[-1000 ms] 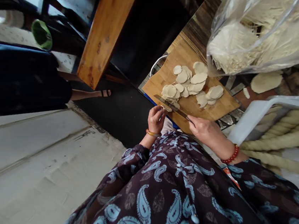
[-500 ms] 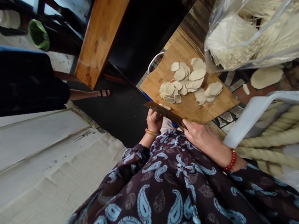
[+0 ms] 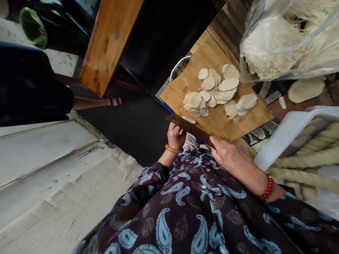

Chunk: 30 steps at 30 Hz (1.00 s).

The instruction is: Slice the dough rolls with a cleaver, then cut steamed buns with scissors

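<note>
My right hand [image 3: 229, 157], with a red bead bracelet, grips the handle end of a broad steel cleaver [image 3: 187, 128]. A thin dough wrapper [image 3: 189, 120] lies on the blade. My left hand [image 3: 175, 136], wearing an amber bangle, sits just below the blade, its fingertips hidden behind it. The cleaver crosses the near edge of a bamboo cutting board [image 3: 222, 126]. On the board lies a loose heap of round dough wrappers [image 3: 218, 93], overlapping one another.
A clear plastic bag of pale strands [image 3: 288, 38] overhangs the board's far corner. Beyond it lie a flat dough round [image 3: 305, 91] and thick twisted dough ropes [image 3: 314, 158] behind a white rim [image 3: 290, 131]. A nearby person's dark garment [image 3: 16, 82] and sandalled leg [image 3: 96, 104] show at left.
The cleaver has tilted flatter and dropped toward the board's near edge, now carrying a dough wrapper on its blade. My right hand has moved slightly toward my body.
</note>
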{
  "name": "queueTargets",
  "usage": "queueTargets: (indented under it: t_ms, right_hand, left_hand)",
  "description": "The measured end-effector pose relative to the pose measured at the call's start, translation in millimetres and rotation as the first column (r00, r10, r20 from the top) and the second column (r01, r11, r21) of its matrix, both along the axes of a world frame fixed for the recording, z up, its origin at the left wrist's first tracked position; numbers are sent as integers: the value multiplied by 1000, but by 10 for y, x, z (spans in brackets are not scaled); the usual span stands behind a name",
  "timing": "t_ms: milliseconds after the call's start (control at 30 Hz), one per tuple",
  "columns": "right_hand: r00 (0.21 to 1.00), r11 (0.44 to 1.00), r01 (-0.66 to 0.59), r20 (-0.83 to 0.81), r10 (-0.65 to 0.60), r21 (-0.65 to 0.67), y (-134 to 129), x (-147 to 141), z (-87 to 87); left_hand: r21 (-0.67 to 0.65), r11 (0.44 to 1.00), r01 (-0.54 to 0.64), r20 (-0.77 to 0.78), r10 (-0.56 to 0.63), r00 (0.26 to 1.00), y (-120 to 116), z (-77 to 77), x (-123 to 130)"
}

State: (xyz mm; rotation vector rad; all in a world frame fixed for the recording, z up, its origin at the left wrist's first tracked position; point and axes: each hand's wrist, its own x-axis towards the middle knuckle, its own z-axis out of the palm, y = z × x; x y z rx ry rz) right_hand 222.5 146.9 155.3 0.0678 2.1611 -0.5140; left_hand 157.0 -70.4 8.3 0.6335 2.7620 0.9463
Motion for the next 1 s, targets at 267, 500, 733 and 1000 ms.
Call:
queueTargets:
  t_ms: [267,500,733,1000]
  right_hand:
    - [999,1000,-22,36,22,-6,-7,-63,5]
    - [999,999,-30,35,31,-24,-10,-131,-29]
    - [996,997,-69,53,68,20,-73,-199,-59]
    - [995,995,-91,45,90,34,-75,-259,-42]
  left_hand:
    - [27,1000,2,3,-3,1000,10,11,-21]
    - [8,1000,-5,35,5,999,18,29,-33]
    - [6,999,-33,81,32,996,4,7,-30]
    - [48,999,-24,65,21,998,16,-2,-40]
